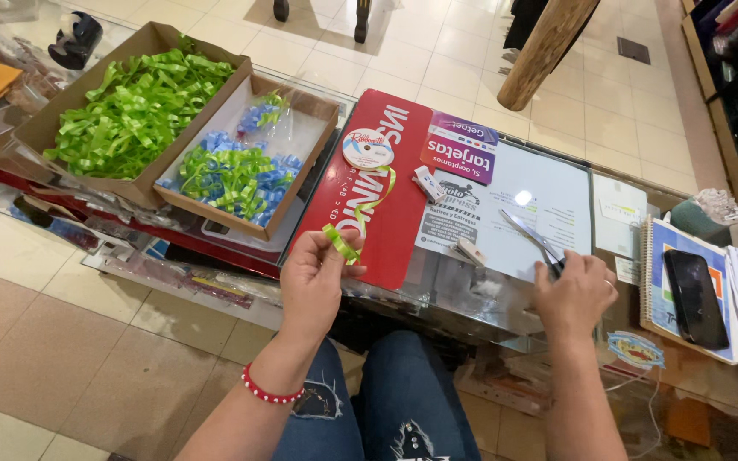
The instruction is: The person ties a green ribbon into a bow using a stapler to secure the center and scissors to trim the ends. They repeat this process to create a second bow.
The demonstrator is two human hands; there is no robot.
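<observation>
My left hand [311,277] pinches a small loop of light green ribbon [342,242]. The ribbon runs up from the loop to a flat white ribbon spool [367,148] lying on a red printed sheet [386,213] on the glass counter. My right hand [574,294] is closed around the handles of a pair of scissors [530,236], blades pointing up and to the left over a white sheet. A red bead bracelet circles my left wrist. My knees in blue jeans show below the counter.
A large cardboard box [44,128] of green ribbon loops and a smaller box [296,192] of blue and green loops sit at the left. Two small white staplers [429,183] lie on the papers. A spiral notebook with a black phone [694,297] lies at the right.
</observation>
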